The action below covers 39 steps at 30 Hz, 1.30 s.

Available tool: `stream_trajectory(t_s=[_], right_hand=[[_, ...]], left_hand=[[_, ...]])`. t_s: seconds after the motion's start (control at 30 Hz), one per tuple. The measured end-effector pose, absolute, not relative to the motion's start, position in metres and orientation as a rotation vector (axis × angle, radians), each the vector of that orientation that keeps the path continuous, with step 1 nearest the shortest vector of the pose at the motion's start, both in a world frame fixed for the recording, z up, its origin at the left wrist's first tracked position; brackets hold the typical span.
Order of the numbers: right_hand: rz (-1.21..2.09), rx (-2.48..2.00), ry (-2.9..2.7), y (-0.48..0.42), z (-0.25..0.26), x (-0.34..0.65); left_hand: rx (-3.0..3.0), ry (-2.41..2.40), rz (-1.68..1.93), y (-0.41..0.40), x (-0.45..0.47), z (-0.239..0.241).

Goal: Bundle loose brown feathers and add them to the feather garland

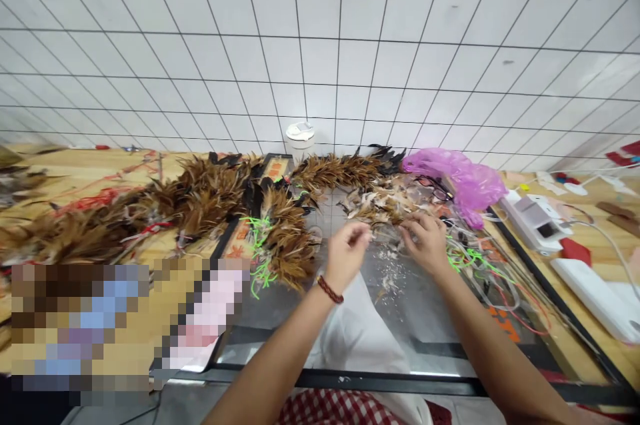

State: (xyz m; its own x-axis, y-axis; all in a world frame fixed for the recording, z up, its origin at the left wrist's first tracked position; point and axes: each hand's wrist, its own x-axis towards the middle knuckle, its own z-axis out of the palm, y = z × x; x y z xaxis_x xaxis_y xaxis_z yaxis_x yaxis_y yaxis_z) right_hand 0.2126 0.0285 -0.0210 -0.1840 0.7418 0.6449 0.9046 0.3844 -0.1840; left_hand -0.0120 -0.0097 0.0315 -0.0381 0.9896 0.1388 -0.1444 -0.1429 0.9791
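Observation:
My left hand [349, 249] is held above the glass tabletop, its thumb and fingers closed in a pinch. Whatever lies between those fingertips is too small to make out. At the near edge of a pile of loose pale and brown feathers [376, 201] is my right hand [425, 241], fingers bent in toward the thumb. I cannot make out what they grip. White feather scraps [391, 273] litter the glass below and between both hands. A bunch of brown feathers [287, 248] with bright green ties [261, 235] lies left of my left hand.
Behind the pile runs a brown feather strip [340, 171], near a white lidded tub [301, 137]. A pink plastic bag [457, 178] sits at the back right. Green ties [467, 257], cords, a white device [537, 221] and a power strip [595, 298] lie right. More feather garland [205, 201] stretches left.

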Motion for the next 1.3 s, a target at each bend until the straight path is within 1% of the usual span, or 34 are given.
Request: stream_trajectory(t_s=[0.07,0.13,0.23,0.33,0.43,0.53,0.7,0.73,0.77,0.9,0.97,1.03,1.1,1.3], right_hand=[[-0.192,-1.435,-2.012,0.03,-0.014,0.216],[-0.038,-1.46,-2.071,0.033,-0.003,0.218],[0.193,-1.494,-2.227,0.037,0.018,0.212],[0.376,-1.486,-2.415,0.04,0.033,0.187],[0.302,-1.682,-2.582,0.045,0.035,0.15],[0.176,-1.902,-2.581,0.053,0.031,0.127],[0.134,-2.036,-2.398,0.075,0.03,0.142],[0.197,-2.009,-2.304,0.078,0.029,0.149],[0.33,-1.946,-2.172,0.08,0.029,0.154],[1.002,-1.54,-1.537,0.079,0.02,0.159],[1.18,-1.388,-1.325,0.076,0.014,0.152],[1.238,-1.315,-1.216,0.074,0.011,0.142],[1.215,-1.275,-1.192,0.074,0.009,0.133],[1.256,-1.223,-1.336,0.08,0.007,0.12]], left_hand=[[0.903,1.167,1.454,0.024,-0.013,0.01],[0.793,1.252,1.513,0.054,-0.02,-0.002],[0.744,1.233,1.541,0.082,-0.026,-0.003],[0.639,1.24,1.583,0.092,-0.024,-0.001],[0.635,1.25,1.605,0.095,-0.02,-0.011],[0.758,1.276,1.592,0.094,-0.021,-0.028],[0.95,1.3,1.576,0.088,-0.025,-0.042],[0.977,1.3,1.581,0.086,-0.025,-0.041],[0.996,1.287,1.575,0.085,-0.024,-0.04],[0.944,1.112,1.438,0.08,-0.016,-0.033],[0.897,1.024,1.36,0.077,-0.011,-0.03],[0.869,0.969,1.309,0.075,-0.008,-0.029],[0.857,0.934,1.266,0.073,-0.007,-0.028],[0.809,0.951,1.212,0.072,-0.011,-0.025]])
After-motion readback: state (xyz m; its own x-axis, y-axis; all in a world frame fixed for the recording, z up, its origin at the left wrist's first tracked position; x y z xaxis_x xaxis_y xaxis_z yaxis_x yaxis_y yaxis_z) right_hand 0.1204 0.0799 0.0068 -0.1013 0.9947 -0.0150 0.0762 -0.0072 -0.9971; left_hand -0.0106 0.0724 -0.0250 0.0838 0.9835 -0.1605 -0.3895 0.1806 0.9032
